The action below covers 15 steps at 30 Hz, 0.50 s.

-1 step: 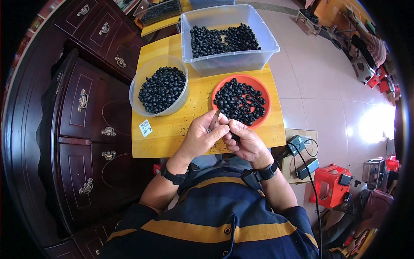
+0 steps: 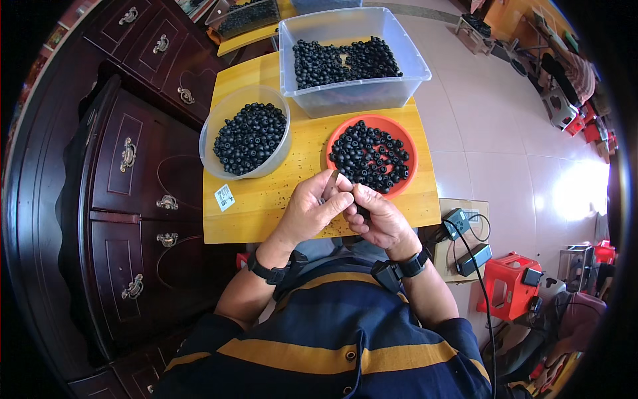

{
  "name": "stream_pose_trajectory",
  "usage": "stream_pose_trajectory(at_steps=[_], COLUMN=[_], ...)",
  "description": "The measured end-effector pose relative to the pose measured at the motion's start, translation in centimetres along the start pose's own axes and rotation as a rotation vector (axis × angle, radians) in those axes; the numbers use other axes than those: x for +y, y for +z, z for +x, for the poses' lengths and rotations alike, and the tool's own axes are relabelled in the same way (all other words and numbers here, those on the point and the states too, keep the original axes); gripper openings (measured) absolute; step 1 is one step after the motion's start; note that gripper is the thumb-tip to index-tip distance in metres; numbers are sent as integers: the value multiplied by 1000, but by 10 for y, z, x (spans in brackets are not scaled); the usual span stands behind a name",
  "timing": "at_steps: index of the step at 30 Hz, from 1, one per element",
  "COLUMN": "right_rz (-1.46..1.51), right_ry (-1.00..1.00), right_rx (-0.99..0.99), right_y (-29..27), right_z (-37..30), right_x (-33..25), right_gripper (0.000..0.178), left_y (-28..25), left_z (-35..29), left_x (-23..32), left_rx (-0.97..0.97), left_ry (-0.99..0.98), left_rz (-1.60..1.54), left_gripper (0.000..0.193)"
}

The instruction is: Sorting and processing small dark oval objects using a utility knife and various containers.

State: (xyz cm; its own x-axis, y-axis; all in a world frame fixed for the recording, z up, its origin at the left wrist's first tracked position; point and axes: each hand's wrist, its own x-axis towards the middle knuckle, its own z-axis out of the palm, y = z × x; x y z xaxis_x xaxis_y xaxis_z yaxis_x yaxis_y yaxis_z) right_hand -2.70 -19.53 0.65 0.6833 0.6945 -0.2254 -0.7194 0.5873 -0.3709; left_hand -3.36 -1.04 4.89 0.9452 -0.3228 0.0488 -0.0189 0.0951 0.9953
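Observation:
My left hand point(image 2: 306, 209) and my right hand point(image 2: 384, 219) meet at the near edge of the red bowl point(image 2: 415, 156), thumbs almost touching. A thin, dark, blade-like strip point(image 2: 333, 182) sticks up between the fingers of the left hand, which is closed round it. The right hand is closed too, with a small black piece point(image 2: 363, 211) showing under its thumb; most of it is hidden. Small round black pieces with holes point(image 2: 362, 147) lie in the bowl just beyond my hands.
A round clear tub point(image 2: 205, 139) of similar pieces stands at the left of the yellow table point(image 2: 256, 219), beside a white label point(image 2: 224, 197). Behind is a large clear bin point(image 2: 359, 100), partly filled. Dark crumbs dot the tabletop. A dark cabinet point(image 2: 146, 193) borders the left; a red stool point(image 2: 508, 286) and black cable point(image 2: 480, 272) are right.

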Motion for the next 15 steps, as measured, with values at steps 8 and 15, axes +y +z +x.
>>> stream_pose_trajectory(at_steps=[8, 15], right_rz=[34, 221], right_ry=[17, -13], right_rx=[35, 14], right_y=[-1, -22], right_z=[0, 2], right_x=[-3, -2], right_gripper=[20, 25], left_y=[-3, -14], left_z=[1, 4], left_x=[7, 0], left_rx=[9, 24], left_ry=[-5, 33], left_rz=[75, 585], left_gripper=[14, 23])
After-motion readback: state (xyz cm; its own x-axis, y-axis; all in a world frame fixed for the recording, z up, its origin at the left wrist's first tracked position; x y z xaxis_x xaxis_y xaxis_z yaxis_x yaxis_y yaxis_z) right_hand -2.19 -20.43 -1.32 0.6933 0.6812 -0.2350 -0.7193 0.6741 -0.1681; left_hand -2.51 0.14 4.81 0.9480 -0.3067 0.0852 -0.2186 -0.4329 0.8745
